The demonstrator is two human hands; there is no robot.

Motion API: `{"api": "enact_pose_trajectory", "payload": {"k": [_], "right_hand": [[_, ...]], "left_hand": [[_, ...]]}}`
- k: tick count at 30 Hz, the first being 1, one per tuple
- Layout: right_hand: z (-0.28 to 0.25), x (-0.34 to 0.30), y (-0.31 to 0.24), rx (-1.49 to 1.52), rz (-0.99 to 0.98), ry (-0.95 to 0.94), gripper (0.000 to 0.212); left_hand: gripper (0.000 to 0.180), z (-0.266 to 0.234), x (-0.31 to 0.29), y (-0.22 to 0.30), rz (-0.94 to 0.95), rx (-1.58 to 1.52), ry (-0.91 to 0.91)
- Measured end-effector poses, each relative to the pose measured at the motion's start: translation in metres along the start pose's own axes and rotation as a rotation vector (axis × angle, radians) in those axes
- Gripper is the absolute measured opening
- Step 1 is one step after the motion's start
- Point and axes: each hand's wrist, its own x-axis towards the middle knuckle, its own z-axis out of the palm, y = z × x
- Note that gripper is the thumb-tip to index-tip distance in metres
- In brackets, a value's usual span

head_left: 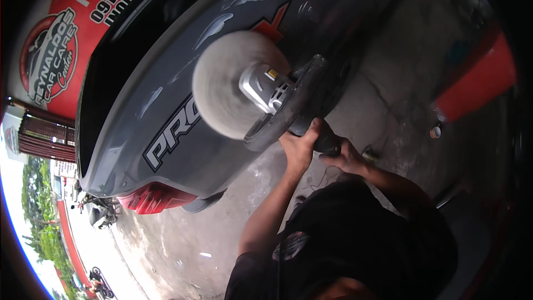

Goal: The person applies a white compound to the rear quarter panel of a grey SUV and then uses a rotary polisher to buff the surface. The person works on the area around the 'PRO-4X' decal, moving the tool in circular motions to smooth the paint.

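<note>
We grip the black handle (328, 143) of a rotary polisher (264, 86) with our left hand (298, 149) and right hand (345, 159), fingers closed; its white buffing pad (222, 86) overlaps the grey vehicle's side panel (225, 161), near white smears (214, 30).

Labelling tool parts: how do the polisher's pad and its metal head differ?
The pad is a whitish round disc; the metal head is silver and blocky. The pad looks larger than the metal head. The pad looks blurred, likely spinning; the metal head looks sharper. Both belong to the polisher.
</note>
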Motion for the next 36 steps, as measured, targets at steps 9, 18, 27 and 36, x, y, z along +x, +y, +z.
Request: {"api": "enact_pose_trajectory", "payload": {"k": [9, 18, 27, 36], "right_hand": [[-0.082, 0.031, -0.007, 0.239, 0.192, 0.157, 0.019], [0.019, 0.021, 0.004, -0.044, 0.03, -0.324, 0.044], [0.1, 0.045, -0.029, -0.095, -0.074, -0.521, 0.038], [-0.008, 0.033, 0.063, 0.097, 0.069, -0.11, 0.041]], "left_hand": [[0.081, 0.106, 0.078, -0.013, -0.146, -0.055, -0.245], [0.069, -0.052, -0.021, -0.026, 0.079, 0.142, 0.261], [0.067, -0.144, -0.054, -0.002, 0.252, 0.049, 0.325], [0.052, 0.008, 0.01, -0.037, 0.046, 0.198, -0.014]]}}
